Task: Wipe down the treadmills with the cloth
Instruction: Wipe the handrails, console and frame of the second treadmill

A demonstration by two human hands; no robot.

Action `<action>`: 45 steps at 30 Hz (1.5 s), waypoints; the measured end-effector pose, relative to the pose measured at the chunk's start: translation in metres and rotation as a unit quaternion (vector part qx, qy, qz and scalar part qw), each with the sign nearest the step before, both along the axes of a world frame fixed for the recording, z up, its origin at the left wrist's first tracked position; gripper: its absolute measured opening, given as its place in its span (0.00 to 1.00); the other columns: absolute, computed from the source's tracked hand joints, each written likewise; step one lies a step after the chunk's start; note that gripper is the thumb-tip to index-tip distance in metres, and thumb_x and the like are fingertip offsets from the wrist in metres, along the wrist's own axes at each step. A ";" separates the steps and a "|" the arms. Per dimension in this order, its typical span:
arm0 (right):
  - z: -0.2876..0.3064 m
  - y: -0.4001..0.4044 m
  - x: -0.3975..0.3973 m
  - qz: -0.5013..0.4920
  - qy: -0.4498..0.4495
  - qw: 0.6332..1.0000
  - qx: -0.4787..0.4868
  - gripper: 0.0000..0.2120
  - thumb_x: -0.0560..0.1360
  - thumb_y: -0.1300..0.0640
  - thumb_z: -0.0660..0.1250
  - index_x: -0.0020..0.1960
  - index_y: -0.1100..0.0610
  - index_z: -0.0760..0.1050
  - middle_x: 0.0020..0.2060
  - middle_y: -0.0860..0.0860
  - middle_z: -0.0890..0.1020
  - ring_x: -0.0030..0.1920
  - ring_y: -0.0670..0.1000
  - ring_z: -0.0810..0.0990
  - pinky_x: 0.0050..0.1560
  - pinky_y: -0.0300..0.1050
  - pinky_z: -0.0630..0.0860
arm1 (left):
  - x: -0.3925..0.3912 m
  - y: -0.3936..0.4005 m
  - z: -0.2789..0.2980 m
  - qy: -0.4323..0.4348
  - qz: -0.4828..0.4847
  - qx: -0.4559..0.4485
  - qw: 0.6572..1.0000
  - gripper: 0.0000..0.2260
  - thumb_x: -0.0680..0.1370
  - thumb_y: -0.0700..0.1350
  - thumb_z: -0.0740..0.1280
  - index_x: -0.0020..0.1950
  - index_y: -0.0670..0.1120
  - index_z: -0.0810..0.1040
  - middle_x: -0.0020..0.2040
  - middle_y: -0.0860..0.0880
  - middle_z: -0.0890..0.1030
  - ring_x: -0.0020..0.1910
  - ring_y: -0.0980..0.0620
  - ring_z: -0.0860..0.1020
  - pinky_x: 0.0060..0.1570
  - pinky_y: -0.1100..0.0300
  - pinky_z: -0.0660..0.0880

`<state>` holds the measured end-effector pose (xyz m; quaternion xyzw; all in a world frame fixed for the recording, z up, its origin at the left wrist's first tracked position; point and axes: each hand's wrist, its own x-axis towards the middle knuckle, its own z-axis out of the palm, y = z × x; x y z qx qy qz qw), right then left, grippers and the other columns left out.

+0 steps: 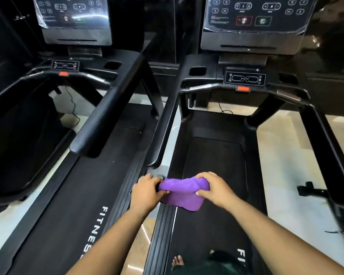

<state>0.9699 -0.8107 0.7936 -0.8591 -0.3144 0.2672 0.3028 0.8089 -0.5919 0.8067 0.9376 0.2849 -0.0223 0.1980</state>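
Note:
A purple cloth (181, 192) is bunched and stretched between both hands, held in the air above the near part of the right treadmill's belt (213, 155). My left hand (147, 190) grips its left end and my right hand (214, 188) pinches its right end. Two black treadmills stand side by side: the left treadmill (83, 185) with white lettering on its deck, and the right treadmill (244, 80) whose console and handrails face me. A bare foot (178, 262) rests on the right belt at the bottom edge.
The left treadmill's thick handrail (105, 108) and the right one's thin side rail (165, 124) run toward me on either side of the gap between the decks. Cables lie on the pale floor (286, 155). A black object (312, 190) sits at the right.

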 end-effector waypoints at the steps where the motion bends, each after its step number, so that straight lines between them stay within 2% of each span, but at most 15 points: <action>1: 0.001 0.003 0.003 0.004 -0.041 0.999 -0.005 0.16 0.73 0.50 0.76 0.58 0.40 0.77 0.53 0.42 0.75 0.58 0.49 0.77 0.60 0.48 0.75 | 0.000 0.003 0.000 0.000 -0.005 0.022 1.000 0.15 0.73 0.62 0.73 0.54 0.56 0.82 0.49 0.55 0.73 0.56 0.50 0.75 0.52 0.53 0.73; 3: 0.000 0.012 0.012 -0.024 -0.093 0.995 0.008 0.09 0.75 0.45 0.73 0.54 0.43 0.79 0.51 0.43 0.73 0.56 0.48 0.72 0.57 0.48 0.75 | 0.002 0.008 0.000 -0.019 -0.010 0.039 0.999 0.15 0.74 0.64 0.70 0.49 0.54 0.81 0.48 0.56 0.72 0.54 0.51 0.74 0.50 0.53 0.70; 6: -0.003 0.029 0.022 -0.122 -0.031 0.989 0.074 0.09 0.76 0.44 0.73 0.49 0.48 0.78 0.52 0.44 0.75 0.53 0.48 0.75 0.52 0.45 0.76 | 0.009 0.011 0.003 -0.034 0.004 -0.020 0.999 0.16 0.77 0.63 0.68 0.40 0.52 0.71 0.38 0.56 0.76 0.44 0.50 0.78 0.41 0.55 0.69; 10: -0.020 0.061 0.028 -0.253 0.048 0.960 0.113 0.13 0.76 0.45 0.72 0.47 0.50 0.71 0.45 0.47 0.78 0.44 0.50 0.77 0.38 0.43 0.70 | 0.026 0.011 0.002 -0.057 0.045 -0.110 0.991 0.12 0.79 0.60 0.66 0.45 0.53 0.73 0.36 0.54 0.80 0.38 0.53 0.78 0.40 0.52 0.75; 15: -0.058 0.110 0.042 -0.362 0.072 0.911 0.182 0.18 0.76 0.50 0.74 0.60 0.55 0.73 0.59 0.50 0.75 0.61 0.56 0.76 0.56 0.46 0.71 | 0.057 0.024 -0.003 -0.083 0.039 -0.047 0.995 0.08 0.80 0.57 0.67 0.55 0.54 0.77 0.34 0.56 0.77 0.37 0.53 0.78 0.42 0.51 0.75; 18: -0.070 0.147 0.044 -0.398 0.184 0.878 0.191 0.32 0.79 0.47 0.70 0.78 0.57 0.64 0.75 0.56 0.68 0.75 0.57 0.68 0.72 0.47 0.66 | 0.078 0.036 -0.004 -0.098 0.067 -0.017 0.993 0.08 0.80 0.54 0.68 0.55 0.51 0.77 0.34 0.57 0.76 0.38 0.50 0.79 0.44 0.50 0.74; 20: -0.074 0.176 0.038 -0.372 0.268 0.862 0.216 0.35 0.82 0.45 0.66 0.82 0.56 0.56 0.80 0.55 0.63 0.79 0.54 0.63 0.78 0.48 0.60 | 0.093 0.047 -0.009 -0.106 0.107 -0.031 0.988 0.07 0.80 0.54 0.68 0.54 0.52 0.78 0.35 0.55 0.78 0.37 0.53 0.78 0.44 0.50 0.75; 25: -0.081 0.246 0.007 -0.250 0.318 0.881 0.246 0.45 0.74 0.24 0.50 0.83 0.43 0.41 0.83 0.40 0.45 0.82 0.42 0.45 0.82 0.52 0.49 | 0.107 0.079 -0.022 -0.139 0.184 -0.075 0.970 0.10 0.78 0.57 0.65 0.40 0.54 0.75 0.33 0.55 0.77 0.34 0.55 0.76 0.36 0.53 0.72; 27: -0.088 0.255 0.010 -0.256 0.301 0.887 0.241 0.46 0.72 0.20 0.47 0.82 0.41 0.38 0.82 0.38 0.41 0.81 0.39 0.40 0.82 0.53 0.46 | 0.108 0.089 -0.022 -0.163 0.188 -0.086 0.965 0.10 0.79 0.56 0.62 0.39 0.56 0.75 0.37 0.56 0.77 0.40 0.57 0.77 0.42 0.58 0.71; 30: -0.105 0.267 0.033 -0.275 0.318 0.867 0.266 0.44 0.74 0.23 0.52 0.83 0.40 0.44 0.82 0.37 0.45 0.80 0.37 0.43 0.82 0.51 0.46 | 0.125 0.107 -0.026 -0.156 0.200 -0.088 0.963 0.09 0.81 0.53 0.59 0.52 0.56 0.79 0.52 0.56 0.80 0.54 0.64 0.76 0.57 0.69 0.70; 32: -0.121 0.273 0.052 -0.285 0.367 0.833 0.302 0.42 0.75 0.26 0.57 0.83 0.40 0.47 0.82 0.36 0.48 0.80 0.36 0.46 0.82 0.51 0.46 | 0.145 0.111 -0.034 -0.116 0.179 -0.114 0.970 0.19 0.81 0.55 0.57 0.68 0.50 0.77 0.65 0.55 0.77 0.64 0.64 0.72 0.65 0.72 0.63; 35: -0.142 0.281 0.068 -0.338 0.489 0.744 0.304 0.48 0.68 0.20 0.64 0.82 0.39 0.55 0.81 0.36 0.57 0.80 0.38 0.55 0.82 0.52 0.50 | 0.174 0.108 -0.054 -0.050 0.156 -0.209 0.964 0.31 0.81 0.60 0.53 0.81 0.48 0.61 0.78 0.56 0.63 0.77 0.63 0.58 0.77 0.63 0.54; 37: -0.125 0.276 0.054 -0.330 0.459 0.770 0.297 0.45 0.72 0.23 0.59 0.83 0.41 0.53 0.82 0.38 0.55 0.80 0.38 0.53 0.82 0.52 0.49 | 0.182 0.105 -0.064 -0.069 0.168 -0.249 0.951 0.32 0.81 0.61 0.52 0.83 0.49 0.56 0.81 0.58 0.56 0.79 0.66 0.53 0.80 0.59 0.50; 40: -0.101 0.263 0.028 -0.298 0.374 0.811 0.337 0.35 0.80 0.36 0.52 0.82 0.45 0.47 0.82 0.38 0.49 0.80 0.36 0.47 0.82 0.46 0.45 | 0.180 0.107 -0.073 -0.158 0.200 -0.269 0.929 0.31 0.80 0.60 0.52 0.81 0.48 0.61 0.81 0.56 0.61 0.78 0.65 0.58 0.80 0.58 0.55; 45: -0.141 0.295 0.112 -0.333 0.416 0.783 0.321 0.41 0.75 0.29 0.56 0.83 0.42 0.49 0.82 0.38 0.51 0.80 0.37 0.49 0.83 0.50 0.46 | 0.183 0.109 -0.087 -0.156 0.117 -0.219 0.956 0.30 0.81 0.56 0.51 0.81 0.45 0.60 0.82 0.49 0.59 0.82 0.55 0.55 0.80 0.53 0.53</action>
